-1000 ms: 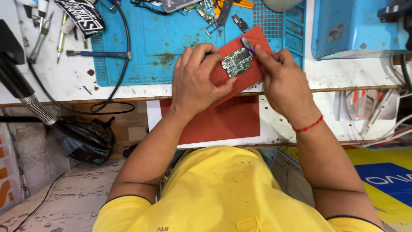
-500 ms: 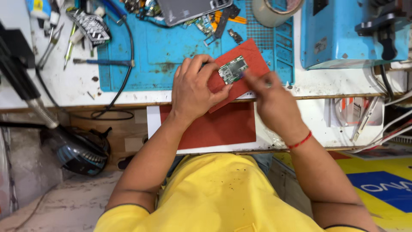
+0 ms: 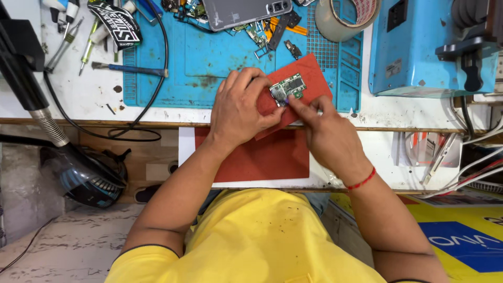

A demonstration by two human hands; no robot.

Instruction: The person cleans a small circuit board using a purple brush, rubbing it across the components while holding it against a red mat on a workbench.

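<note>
the board [image 3: 287, 88] lies on the red pad [image 3: 309, 78] at the bench edge. left hand [image 3: 238, 110] presses flat on the pad, fingers clamping nothing; right hand [image 3: 327, 133] pinches at the board's lower edge — best worked with small, steady fingertip moves, pad pinned.

I'm looking down on a phone-repair workbench: a blue work mat [image 3: 209, 57] strewn with small parts, screwdrivers [image 3: 68, 36], a tape roll [image 3: 346, 18] (half out of frame) and a bare circuit board [image 3: 288, 87].
</note>
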